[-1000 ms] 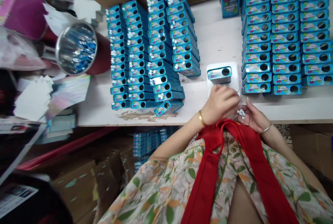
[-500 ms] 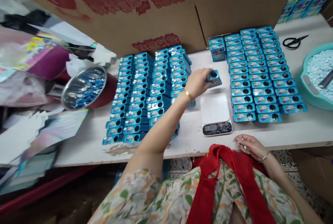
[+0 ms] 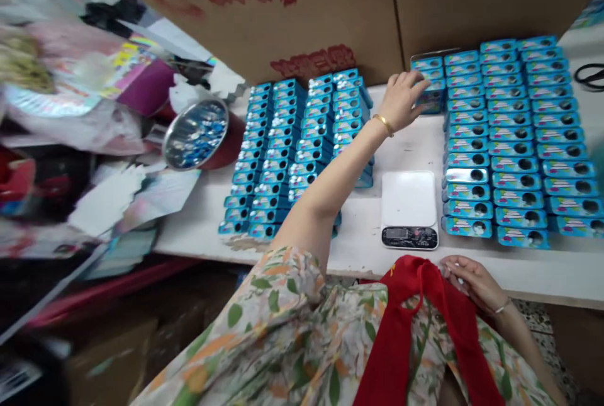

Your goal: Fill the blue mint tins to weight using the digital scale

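My left hand (image 3: 401, 102) reaches to the far side of the table, its fingers apart at the left edge of a small blue tin box (image 3: 433, 102). That box stands upright at the front of a short row by the cardboard. Low at the table's front edge, my right hand (image 3: 474, 281) is closed with small white pieces (image 3: 460, 280) between its fingers. A white kitchen scale (image 3: 408, 198) lies between the hands, its pan bare. Columns of blue tin boxes (image 3: 514, 163), each with a dark round opening on top, stand right of the scale.
More blue tin boxes (image 3: 271, 167), with white pieces on their tops, stand left of my arm. Beyond them is a metal bowl (image 3: 195, 135) of blue-silver wrapped pieces. A large cardboard box (image 3: 330, 22) walls off the back. Black scissors (image 3: 589, 77) lie far right.
My left hand has carried a blue tin box from above the scale to the short back row, and its fingers have spread. My right hand stays low. The view has shifted left.
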Demonstrator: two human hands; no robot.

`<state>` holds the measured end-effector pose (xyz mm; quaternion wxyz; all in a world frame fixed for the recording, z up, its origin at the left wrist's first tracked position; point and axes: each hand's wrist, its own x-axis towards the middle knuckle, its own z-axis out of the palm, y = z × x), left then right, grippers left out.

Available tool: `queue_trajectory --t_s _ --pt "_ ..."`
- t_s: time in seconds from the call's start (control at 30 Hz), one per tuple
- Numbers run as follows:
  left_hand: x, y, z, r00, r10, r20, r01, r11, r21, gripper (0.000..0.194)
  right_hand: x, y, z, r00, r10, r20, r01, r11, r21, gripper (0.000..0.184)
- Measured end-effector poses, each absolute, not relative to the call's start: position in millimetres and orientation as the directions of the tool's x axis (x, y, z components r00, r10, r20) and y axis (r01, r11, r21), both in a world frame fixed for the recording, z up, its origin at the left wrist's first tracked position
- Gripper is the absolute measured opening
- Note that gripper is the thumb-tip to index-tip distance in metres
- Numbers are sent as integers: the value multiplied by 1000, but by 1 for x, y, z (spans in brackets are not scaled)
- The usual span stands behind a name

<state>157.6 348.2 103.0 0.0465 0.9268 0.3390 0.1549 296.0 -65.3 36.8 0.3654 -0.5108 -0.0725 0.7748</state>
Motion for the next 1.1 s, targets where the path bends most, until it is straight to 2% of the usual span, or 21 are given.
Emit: queue_trajectory --t_s 0.1,0.17,0.3,0.37,0.5,0.77,0.97,1.1 --pt "86 295 136 707 657 261 619 -754 221 39 300 -64 37 -235 614 -753 -477 -748 -461 37" --pt "41 254 147 675 707 212 683 -707 183 33 302 -63 36 -244 609 -755 -457 -759 -464 38" --pt "-6 194 127 598 800 51 801 -598 -19 29 302 -58 35 -200 636 -745 -422 -742 -520 40" --pt "-9 184 109 557 830 26 830 -556 -45 25 299 -56 37 -163 660 -733 -404 -723 -561 41" --pt "-2 184 98 532 844 66 845 -535 25 16 293 -55 45 -98 697 -711 -410 -679 -609 44" --pt "47 160 142 711 683 167 677 -729 103 21 291 -62 64 -68 697 -714 -382 -679 -627 47" --pt "104 159 127 841 533 86 521 -843 131 20 291 -66 65 -73 730 -679 -373 -652 -660 43" --pt "104 162 132 826 557 88 531 -821 211 19 295 -69 67 -82 699 -711 -417 -672 -612 40"
